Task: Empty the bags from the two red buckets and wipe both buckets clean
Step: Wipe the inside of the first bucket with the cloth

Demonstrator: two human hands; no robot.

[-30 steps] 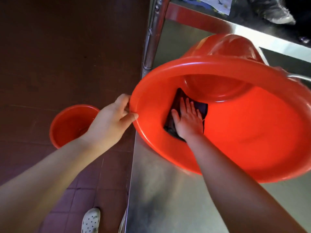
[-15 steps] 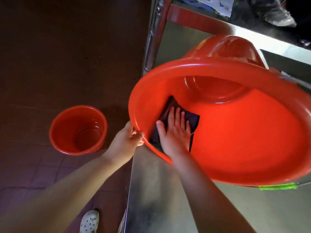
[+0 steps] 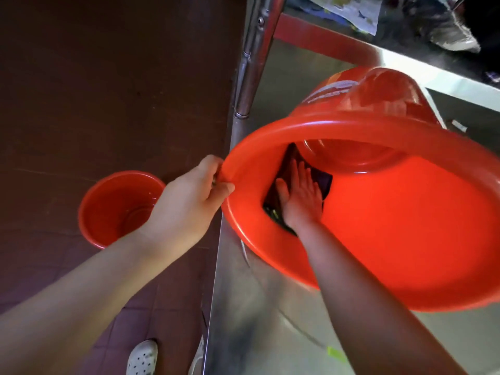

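Left hand (image 3: 186, 201) pinches the tilted bucket's (image 3: 405, 226) rim — right hand (image 3: 301, 197), fingers flat, presses a half-hidden dark cloth (image 3: 323, 182) inside.

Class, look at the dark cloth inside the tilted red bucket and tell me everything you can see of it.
The dark cloth is a flat, roughly rectangular piece that looks purple-black, soft and thin. It lies spread against the inner wall of the tilted red bucket, just beside the bucket's round bottom. The right hand presses on it with straight, spread fingers and covers its middle, so only its edges and corners show. Its lower edge looks darker, with small pale flecks.
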